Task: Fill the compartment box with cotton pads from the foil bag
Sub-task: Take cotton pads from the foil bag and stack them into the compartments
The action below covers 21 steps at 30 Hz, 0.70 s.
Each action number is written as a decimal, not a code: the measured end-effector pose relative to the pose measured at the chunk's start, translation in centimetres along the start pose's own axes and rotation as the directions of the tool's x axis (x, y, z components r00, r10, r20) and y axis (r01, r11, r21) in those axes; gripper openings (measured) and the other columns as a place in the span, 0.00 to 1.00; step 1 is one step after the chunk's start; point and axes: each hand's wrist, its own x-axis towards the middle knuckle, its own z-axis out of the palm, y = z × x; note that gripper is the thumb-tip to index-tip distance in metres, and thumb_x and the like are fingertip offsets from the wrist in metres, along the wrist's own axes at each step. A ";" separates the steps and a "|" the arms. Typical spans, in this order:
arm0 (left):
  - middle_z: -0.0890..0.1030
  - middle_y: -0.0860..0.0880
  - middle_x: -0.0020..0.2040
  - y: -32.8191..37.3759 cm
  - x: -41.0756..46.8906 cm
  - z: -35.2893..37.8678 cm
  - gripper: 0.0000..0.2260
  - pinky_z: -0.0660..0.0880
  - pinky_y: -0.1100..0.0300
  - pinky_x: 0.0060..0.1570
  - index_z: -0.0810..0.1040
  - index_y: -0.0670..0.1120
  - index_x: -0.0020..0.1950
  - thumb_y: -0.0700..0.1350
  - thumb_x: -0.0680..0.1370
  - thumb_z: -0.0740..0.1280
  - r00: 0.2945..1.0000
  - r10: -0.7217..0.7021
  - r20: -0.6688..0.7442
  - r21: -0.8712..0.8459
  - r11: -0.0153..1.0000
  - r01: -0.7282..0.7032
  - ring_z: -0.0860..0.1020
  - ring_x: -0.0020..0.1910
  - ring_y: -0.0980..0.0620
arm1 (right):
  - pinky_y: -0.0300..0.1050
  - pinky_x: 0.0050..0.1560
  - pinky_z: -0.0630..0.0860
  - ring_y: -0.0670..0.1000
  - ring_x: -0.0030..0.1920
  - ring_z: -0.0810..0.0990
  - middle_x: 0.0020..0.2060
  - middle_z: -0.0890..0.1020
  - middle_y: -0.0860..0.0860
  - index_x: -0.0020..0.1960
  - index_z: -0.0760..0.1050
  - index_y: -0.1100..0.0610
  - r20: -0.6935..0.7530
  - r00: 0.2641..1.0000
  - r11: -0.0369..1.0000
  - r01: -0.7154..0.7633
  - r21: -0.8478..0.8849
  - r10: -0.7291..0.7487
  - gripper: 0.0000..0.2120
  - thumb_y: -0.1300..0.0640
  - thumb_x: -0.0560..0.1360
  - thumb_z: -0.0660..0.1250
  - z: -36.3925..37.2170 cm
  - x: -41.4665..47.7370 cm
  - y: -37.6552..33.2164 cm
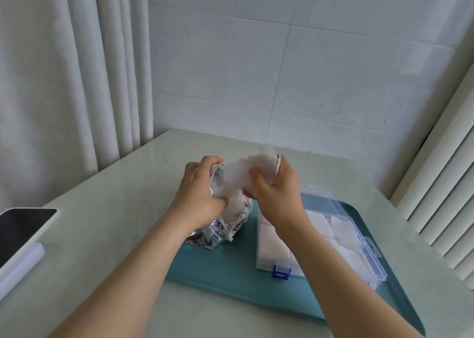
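Right hand above teal tray, table

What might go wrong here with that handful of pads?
The right hand grips a loose, fanned bunch of pads; some may slip and land off the tray. The left hand holds the bag only near its mouth, so pulling might tip it. The box already holds many pads, so this bunch may overflow.
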 end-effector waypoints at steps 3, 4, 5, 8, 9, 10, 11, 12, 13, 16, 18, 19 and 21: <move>0.68 0.52 0.65 0.0 -0.1 -0.1 0.36 0.68 0.70 0.57 0.68 0.58 0.76 0.44 0.71 0.79 0.998 -0.044 -0.051 0.022 0.999 0.045 0.74 0.62 0.51 | 0.57 0.39 0.87 0.57 0.46 0.86 0.49 0.82 0.57 0.55 0.75 0.58 -0.047 0.999 1.000 -0.014 0.011 0.014 0.07 0.67 0.79 0.65 -0.4 0.1 -0.1; 0.67 0.53 0.67 0.1 -0.1 -0.2 0.37 0.70 0.61 0.63 0.67 0.59 0.76 0.46 0.71 0.80 0.995 -0.057 -0.076 0.026 0.998 0.059 0.74 0.65 0.49 | 0.54 0.39 0.87 0.55 0.46 0.87 0.49 0.82 0.57 0.55 0.75 0.58 -0.060 0.998 0.999 -0.026 0.042 0.028 0.08 0.67 0.79 0.65 -0.6 0.2 -0.2; 0.66 0.54 0.69 0.3 -0.1 -0.3 0.38 0.71 0.52 0.69 0.67 0.62 0.75 0.49 0.70 0.81 0.993 -0.060 -0.102 0.031 0.997 0.064 0.74 0.67 0.47 | 0.53 0.39 0.86 0.54 0.45 0.87 0.49 0.83 0.57 0.55 0.76 0.58 -0.073 0.997 0.997 -0.034 0.072 0.039 0.08 0.67 0.78 0.65 -0.7 0.3 -0.3; 0.65 0.57 0.72 1.2 -0.4 -0.7 0.34 0.66 0.49 0.71 0.71 0.65 0.71 0.56 0.68 0.82 0.986 -0.027 -0.166 0.045 0.998 0.035 0.72 0.69 0.46 | 0.53 0.39 0.86 0.53 0.45 0.87 0.48 0.83 0.55 0.55 0.77 0.57 -0.116 0.992 0.989 -0.040 0.139 0.056 0.09 0.67 0.77 0.66 -1.0 0.2 -0.8; 0.66 0.58 0.72 1.6 -0.4 -0.8 0.32 0.64 0.51 0.69 0.74 0.65 0.69 0.57 0.69 0.82 0.984 -0.001 -0.179 0.064 0.998 0.013 0.71 0.69 0.46 | 0.53 0.39 0.86 0.54 0.45 0.87 0.49 0.84 0.56 0.55 0.77 0.58 -0.125 0.990 0.986 -0.042 0.162 0.063 0.09 0.67 0.77 0.65 -1.1 0.2 -1.0; 0.66 0.58 0.73 1.9 -0.4 -0.9 0.28 0.62 0.51 0.68 0.77 0.64 0.67 0.58 0.69 0.82 0.982 0.029 -0.185 0.092 0.996 -0.012 0.70 0.70 0.46 | 0.52 0.39 0.86 0.55 0.45 0.88 0.49 0.84 0.58 0.56 0.77 0.59 -0.134 0.989 0.982 -0.043 0.186 0.069 0.09 0.67 0.77 0.65 -1.2 0.2 -1.1; 0.67 0.58 0.73 2.1 -0.4 -0.9 0.25 0.61 0.50 0.68 0.79 0.64 0.65 0.59 0.70 0.81 0.981 0.057 -0.186 0.117 0.993 -0.036 0.69 0.72 0.46 | 0.52 0.38 0.86 0.55 0.44 0.88 0.49 0.83 0.59 0.56 0.77 0.59 -0.143 0.987 0.978 -0.043 0.205 0.073 0.10 0.68 0.77 0.65 -1.4 0.2 -1.3; 0.68 0.57 0.73 2.3 -0.5 -0.7 0.23 0.60 0.49 0.69 0.80 0.63 0.64 0.59 0.71 0.80 0.979 0.082 -0.186 0.135 0.989 -0.057 0.68 0.73 0.47 | 0.52 0.38 0.86 0.56 0.44 0.88 0.50 0.84 0.60 0.56 0.77 0.60 -0.154 0.985 0.975 -0.041 0.219 0.076 0.10 0.68 0.77 0.65 -1.6 0.1 -1.6; 0.69 0.58 0.73 2.5 -0.5 -0.6 0.21 0.60 0.48 0.71 0.80 0.63 0.64 0.60 0.72 0.78 0.977 0.107 -0.187 0.153 0.985 -0.079 0.67 0.75 0.48 | 0.51 0.38 0.86 0.56 0.44 0.88 0.50 0.84 0.60 0.56 0.77 0.60 -0.165 0.983 0.973 -0.039 0.229 0.079 0.10 0.68 0.76 0.65 -1.9 0.1 -1.9; 0.72 0.58 0.73 3.3 -0.8 0.1 0.22 0.54 0.45 0.78 0.78 0.59 0.68 0.61 0.75 0.65 0.968 0.163 -0.191 0.147 0.980 -0.136 0.60 0.81 0.51 | 0.50 0.39 0.86 0.57 0.45 0.88 0.49 0.85 0.59 0.56 0.77 0.60 -0.169 0.982 0.967 -0.044 0.252 0.089 0.10 0.68 0.77 0.65 -3.2 -0.3 -2.7; 0.75 0.58 0.71 3.9 -1.2 0.3 0.24 0.54 0.52 0.79 0.78 0.53 0.69 0.60 0.77 0.59 0.950 0.216 -0.225 0.072 0.976 -0.205 0.60 0.82 0.52 | 0.49 0.39 0.86 0.55 0.46 0.88 0.48 0.85 0.57 0.56 0.78 0.58 -0.142 0.987 0.971 -0.044 0.234 0.079 0.09 0.67 0.77 0.67 -4.3 -0.6 -3.0; 0.76 0.58 0.69 4.3 -1.4 0.3 0.25 0.56 0.57 0.77 0.78 0.52 0.69 0.61 0.77 0.58 0.942 0.229 -0.246 0.017 0.972 -0.233 0.63 0.80 0.53 | 0.49 0.40 0.86 0.55 0.47 0.88 0.49 0.85 0.56 0.57 0.78 0.59 -0.109 0.992 0.975 -0.044 0.217 0.069 0.09 0.66 0.78 0.69 -4.9 -0.7 -3.1; 0.78 0.60 0.66 5.0 -1.8 0.5 0.23 0.67 0.60 0.72 0.79 0.52 0.68 0.62 0.79 0.62 0.940 0.205 -0.273 -0.117 0.963 -0.244 0.73 0.71 0.58 | 0.51 0.41 0.86 0.58 0.48 0.87 0.50 0.85 0.58 0.60 0.78 0.60 -0.028 0.998 0.982 -0.051 0.181 0.057 0.10 0.65 0.79 0.71 -5.8 -1.1 -3.1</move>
